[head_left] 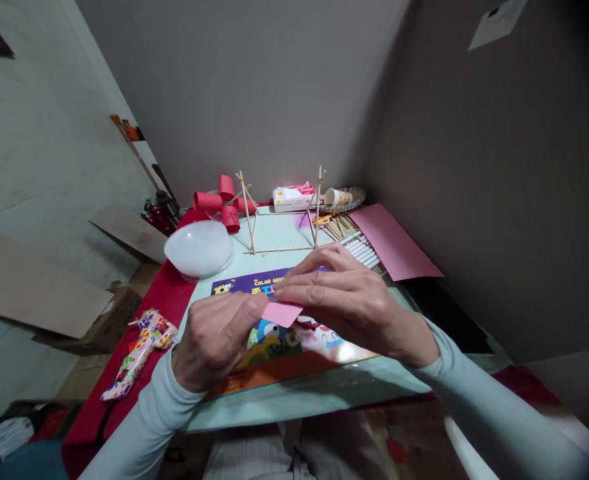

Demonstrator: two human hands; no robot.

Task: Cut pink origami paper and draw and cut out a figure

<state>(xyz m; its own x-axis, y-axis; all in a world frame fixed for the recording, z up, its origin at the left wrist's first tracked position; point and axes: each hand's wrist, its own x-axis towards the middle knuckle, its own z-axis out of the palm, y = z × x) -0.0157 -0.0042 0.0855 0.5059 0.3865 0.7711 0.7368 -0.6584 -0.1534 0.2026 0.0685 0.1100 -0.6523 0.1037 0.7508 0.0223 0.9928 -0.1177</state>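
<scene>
Pale sleeves run up from the bottom edge to our two hands, which meet over the middle of the table; our left hand (217, 340) is curled, its fingers drawn together and pinching the left edge of a small pink paper piece (282, 313); our right hand (347, 300) lies flatter, fingers extended side by side and pressing on the same piece from the right. We hold the piece just above a colourful origami paper pack (287, 347), which lies on the pale green mat (324, 393); whether the piece touches the pack we cannot tell. Beyond our hands stands a frame of thin wooden sticks (282, 217), upright on the mat; left of it sits a white bowl (198, 249), upside down, with red paper rolls (219, 200) behind it. To the right lies a pink sheet (392, 243), beside a row of white sticks (362, 249); near the left edge of the red tablecloth (164, 293) lies a patterned wrapped object (139, 350).
</scene>
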